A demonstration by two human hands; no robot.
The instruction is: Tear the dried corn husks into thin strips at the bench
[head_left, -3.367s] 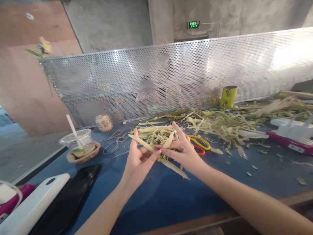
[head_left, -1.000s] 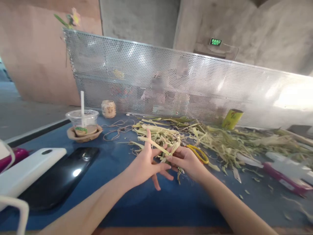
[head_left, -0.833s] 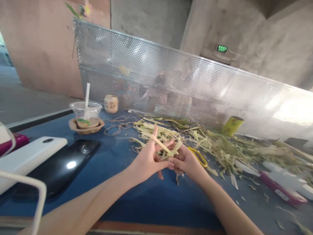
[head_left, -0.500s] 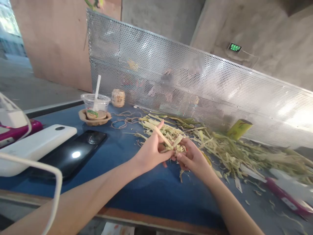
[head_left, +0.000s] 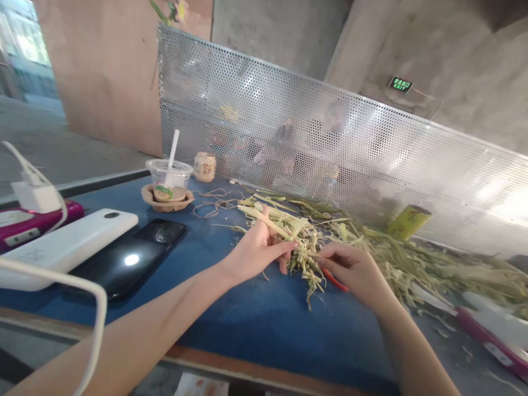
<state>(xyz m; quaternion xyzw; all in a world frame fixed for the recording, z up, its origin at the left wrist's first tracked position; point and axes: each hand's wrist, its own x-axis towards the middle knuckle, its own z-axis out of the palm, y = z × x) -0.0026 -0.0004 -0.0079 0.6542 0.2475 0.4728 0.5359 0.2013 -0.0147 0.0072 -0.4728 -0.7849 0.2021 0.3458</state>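
My left hand [head_left: 264,245] is closed around a knotted bundle of pale, dried husk strips [head_left: 305,256], thumb pressed on top. One broad strip [head_left: 274,225] sticks up past my left index finger, and ragged ends hang below the bundle. At the bundle's right side, my right hand [head_left: 348,269] pinches a thin husk strand between thumb and fingers. Beneath that hand a curved red handle [head_left: 335,280] shows; the rest of its tool is hidden.
Loose husks [head_left: 396,264] spread along the right and back. At left lie a black phone [head_left: 140,247], a white power bank [head_left: 78,242] and a cable [head_left: 99,313]. A plastic cup [head_left: 169,173] and string [head_left: 216,203] sit behind. A perforated metal screen [head_left: 256,110] borders the table.
My right hand has drawn away to the right from my left hand, exposing more of the bundle and the red handle. The left hand keeps its grip. The view has shifted slightly.
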